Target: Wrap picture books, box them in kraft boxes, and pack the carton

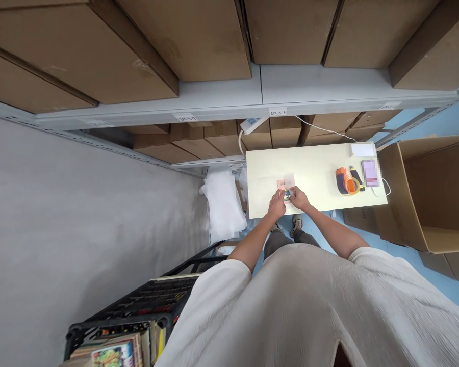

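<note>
Grey shelf rack [222, 94] across the upper frame, six cardboard cartons [294, 30] visible on its upper shelf, more below, partly hidden. One open carton [396, 196] at right, hard against the table end. One cream table [317, 171], right of centre. One black crate [156, 306] of books [115, 356], lower left; pile of white packing sheets [225, 204] left of table. On the tabletop's right part: one orange tape dispenser [343, 181]. Left hand [277, 204] and right hand [299, 198] at the near edge, left of table's middle, partly covering one pink card [281, 184]; right thumb and fingertips pinch its edge, left fingers bunched on it, grip or press, cannot tell. Beside dispenser: one purple item [370, 173], one white box [362, 149], one black-and-yellow cutter [355, 176].
</note>
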Action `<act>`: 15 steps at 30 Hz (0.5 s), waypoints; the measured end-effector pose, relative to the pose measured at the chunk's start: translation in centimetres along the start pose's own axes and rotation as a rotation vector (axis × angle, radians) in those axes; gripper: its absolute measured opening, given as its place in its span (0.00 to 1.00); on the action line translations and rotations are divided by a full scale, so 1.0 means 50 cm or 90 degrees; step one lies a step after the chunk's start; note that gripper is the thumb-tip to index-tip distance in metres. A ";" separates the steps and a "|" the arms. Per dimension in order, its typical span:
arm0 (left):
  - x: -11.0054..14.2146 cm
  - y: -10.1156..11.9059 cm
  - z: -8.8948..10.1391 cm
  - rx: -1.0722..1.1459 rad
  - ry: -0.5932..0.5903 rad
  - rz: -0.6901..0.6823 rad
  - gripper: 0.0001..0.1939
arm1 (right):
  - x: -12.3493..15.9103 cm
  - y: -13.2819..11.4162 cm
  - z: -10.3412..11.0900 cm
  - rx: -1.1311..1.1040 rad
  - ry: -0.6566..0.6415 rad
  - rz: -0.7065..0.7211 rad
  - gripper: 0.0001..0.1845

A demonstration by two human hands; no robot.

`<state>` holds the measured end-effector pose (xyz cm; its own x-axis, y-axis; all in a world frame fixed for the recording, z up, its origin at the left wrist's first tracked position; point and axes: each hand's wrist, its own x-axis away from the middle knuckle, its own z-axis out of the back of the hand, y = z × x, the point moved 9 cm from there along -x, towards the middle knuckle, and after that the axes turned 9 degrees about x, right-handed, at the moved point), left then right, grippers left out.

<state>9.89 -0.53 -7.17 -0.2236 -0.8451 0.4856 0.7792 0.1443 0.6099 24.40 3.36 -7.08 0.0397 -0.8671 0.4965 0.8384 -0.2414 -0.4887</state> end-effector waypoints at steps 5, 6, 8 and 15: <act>0.006 -0.010 0.007 0.034 -0.004 -0.009 0.44 | 0.005 -0.007 -0.037 0.024 -0.008 0.026 0.26; 0.008 -0.008 0.011 0.034 0.001 -0.015 0.44 | 0.006 -0.007 -0.040 0.018 -0.004 0.032 0.26; 0.010 0.001 0.022 0.027 0.018 -0.036 0.42 | 0.008 -0.005 -0.041 -0.007 0.002 0.042 0.26; 0.008 0.046 0.025 -0.019 -0.034 -0.068 0.35 | 0.011 0.033 -0.033 -0.104 -0.010 -0.049 0.24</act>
<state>10.84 0.12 -4.80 -0.3365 -0.8262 0.4520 0.7661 0.0389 0.6415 24.93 1.76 -8.80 -0.0112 -0.8370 0.5471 0.7395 -0.3751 -0.5589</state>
